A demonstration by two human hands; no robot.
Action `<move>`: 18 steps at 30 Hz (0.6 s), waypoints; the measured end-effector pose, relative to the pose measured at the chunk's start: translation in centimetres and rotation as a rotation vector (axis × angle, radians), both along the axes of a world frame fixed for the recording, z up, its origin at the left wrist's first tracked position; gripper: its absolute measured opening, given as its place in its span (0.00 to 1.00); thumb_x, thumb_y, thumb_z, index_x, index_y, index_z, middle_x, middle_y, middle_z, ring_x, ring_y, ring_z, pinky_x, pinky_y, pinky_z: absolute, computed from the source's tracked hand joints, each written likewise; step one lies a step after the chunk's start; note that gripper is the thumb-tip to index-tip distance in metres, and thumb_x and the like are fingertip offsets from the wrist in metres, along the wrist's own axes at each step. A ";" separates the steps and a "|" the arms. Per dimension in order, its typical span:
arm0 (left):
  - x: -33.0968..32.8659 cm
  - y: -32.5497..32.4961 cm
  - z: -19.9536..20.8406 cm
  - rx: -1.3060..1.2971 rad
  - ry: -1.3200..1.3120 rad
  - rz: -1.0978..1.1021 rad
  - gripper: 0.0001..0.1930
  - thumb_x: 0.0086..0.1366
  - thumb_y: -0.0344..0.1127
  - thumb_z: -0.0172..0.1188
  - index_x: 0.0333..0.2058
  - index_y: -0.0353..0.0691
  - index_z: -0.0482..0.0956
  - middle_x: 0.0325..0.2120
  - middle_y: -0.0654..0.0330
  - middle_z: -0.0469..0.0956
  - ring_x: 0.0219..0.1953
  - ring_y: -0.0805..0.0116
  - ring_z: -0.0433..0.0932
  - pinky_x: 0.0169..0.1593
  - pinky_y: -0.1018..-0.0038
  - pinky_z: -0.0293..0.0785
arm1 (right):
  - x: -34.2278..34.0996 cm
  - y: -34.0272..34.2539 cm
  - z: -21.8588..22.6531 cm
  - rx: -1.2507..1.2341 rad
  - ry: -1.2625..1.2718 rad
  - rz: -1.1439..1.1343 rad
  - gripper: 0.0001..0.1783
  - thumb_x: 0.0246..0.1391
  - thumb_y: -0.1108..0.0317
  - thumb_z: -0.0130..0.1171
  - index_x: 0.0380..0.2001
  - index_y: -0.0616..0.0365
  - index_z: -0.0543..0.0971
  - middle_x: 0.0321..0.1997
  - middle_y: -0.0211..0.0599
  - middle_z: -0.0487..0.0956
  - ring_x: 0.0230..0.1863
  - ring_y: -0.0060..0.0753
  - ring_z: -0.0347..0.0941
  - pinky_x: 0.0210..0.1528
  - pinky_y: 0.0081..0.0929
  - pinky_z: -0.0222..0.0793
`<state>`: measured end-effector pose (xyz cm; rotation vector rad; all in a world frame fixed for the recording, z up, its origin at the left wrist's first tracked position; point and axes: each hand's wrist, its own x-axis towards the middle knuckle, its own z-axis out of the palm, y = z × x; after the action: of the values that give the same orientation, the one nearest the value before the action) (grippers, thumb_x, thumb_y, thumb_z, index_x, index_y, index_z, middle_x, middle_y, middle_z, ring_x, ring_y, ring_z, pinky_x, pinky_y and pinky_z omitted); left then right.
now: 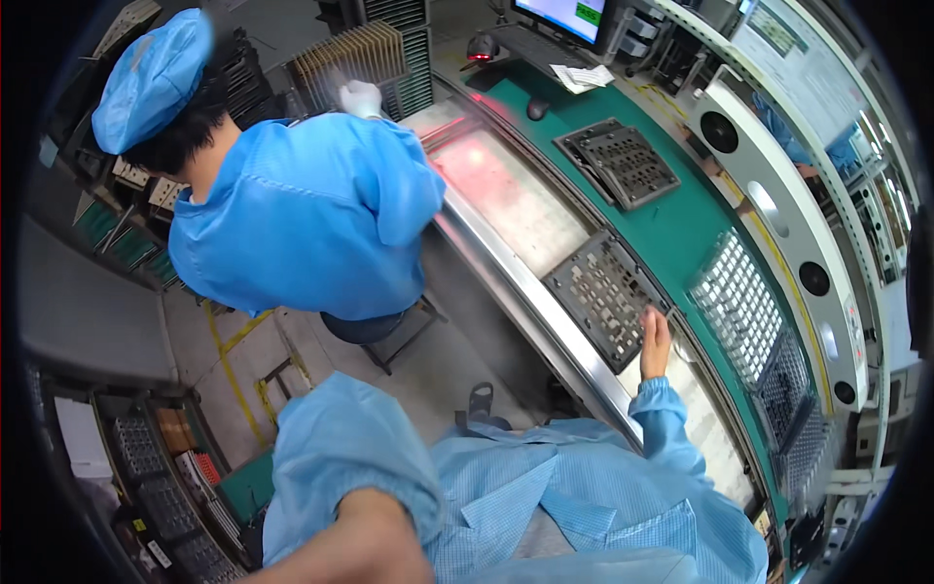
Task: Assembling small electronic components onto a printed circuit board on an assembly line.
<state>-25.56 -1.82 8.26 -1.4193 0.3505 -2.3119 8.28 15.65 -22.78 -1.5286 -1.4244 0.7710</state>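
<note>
My right hand [656,348] is at the near right edge of a dark fixture plate [605,300], its fingers stretched out and seemingly touching the edge. Many small light-coloured pieces or pockets cover the plate's face. It lies on the pale metal strip [516,209] of the conveyor-like bench. Raised close at the lower left is my left arm in its blue sleeve [350,448]. The bare wrist and part of my left hand [365,545] show at the lower edge, with the fingers hidden. What that hand holds, if anything, cannot be seen.
A co-worker in blue [302,214] sits at the left, a white-gloved hand at a rack of boards [350,63]. A second dark fixture [623,161] lies on the green mat [671,229]. Beyond are a white grid tray [736,304], dark trays [786,384] and a monitor [569,15].
</note>
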 end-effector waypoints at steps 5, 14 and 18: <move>-0.8 7.5 -6.4 0.167 -0.466 0.253 0.27 0.66 0.55 0.45 0.46 0.36 0.74 0.36 0.54 0.80 0.35 0.65 0.78 0.52 0.55 0.73 | -10.7 10.0 4.4 -0.161 0.198 0.629 0.24 0.64 0.51 0.46 0.45 0.63 0.77 0.41 0.34 0.79 0.44 0.25 0.74 0.49 0.23 0.67; -0.2 11.7 -27.6 -1.695 0.020 0.137 0.26 0.66 0.39 0.47 0.58 0.31 0.58 0.50 0.45 0.69 0.43 0.60 0.75 0.55 0.63 0.65 | -38.4 37.9 10.2 -0.156 0.114 0.913 0.43 0.55 0.32 0.46 0.56 0.62 0.70 0.52 0.40 0.76 0.54 0.33 0.69 0.55 0.30 0.60; -2.1 14.2 -30.0 -2.030 0.017 -0.402 0.26 0.67 0.38 0.48 0.60 0.31 0.56 0.53 0.47 0.68 0.47 0.64 0.74 0.56 0.65 0.64 | -48.0 43.1 2.6 -0.405 0.015 0.969 0.49 0.48 0.28 0.50 0.54 0.65 0.71 0.53 0.47 0.75 0.55 0.41 0.69 0.55 0.36 0.62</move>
<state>-27.70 12.36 -21.74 -1.9232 -2.5417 -2.5926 -39.73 58.73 -20.17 -1.0228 -2.0937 1.7162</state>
